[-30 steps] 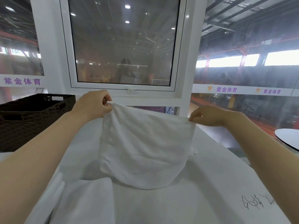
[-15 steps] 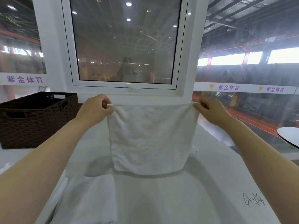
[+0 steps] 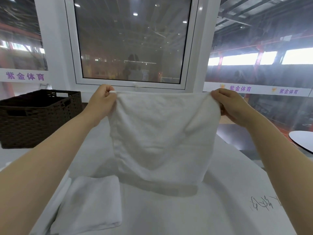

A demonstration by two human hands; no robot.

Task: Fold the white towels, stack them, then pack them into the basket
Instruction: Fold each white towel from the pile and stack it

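I log a white table (image 3: pixel 169 216) filling the lower field, with black handwriting (image 3: pixel 261 203) on its surface at the near right. Behind it stands a white-framed window (image 3: pixel 132 41), and banner strips with purple characters (image 3: pixel 25 76) run along the glazing to either side.

Raised above the table, central in my view, hangs the held towel (image 3: pixel 160 136). Its top edge is stretched level between both hands and its lower edge ends just above the table surface, casting a shadow there. My left hand (image 3: pixel 101 103) pinches the upper left corner, fingers curled round the fabric. My right hand (image 3: pixel 232 106) grips the upper right corner, with cloth bunched under the thumb. Both forearms reach forward from the bottom corners of the frame.

The dark brown woven basket (image 3: pixel 39 116) sits on the table at far left, well apart from the held towel and beyond my left forearm. I cannot tell what its interior holds.

A folded towel (image 3: pixel 91 202) lies flat on the table at near left, just below the hanging towel's lower left corner and beside my left forearm. More white cloth (image 3: pixel 62 185) lies against its left edge, partly hidden by that arm.

A round white tabletop (image 3: pixel 303 139) shows at the right edge, apart from the work surface.
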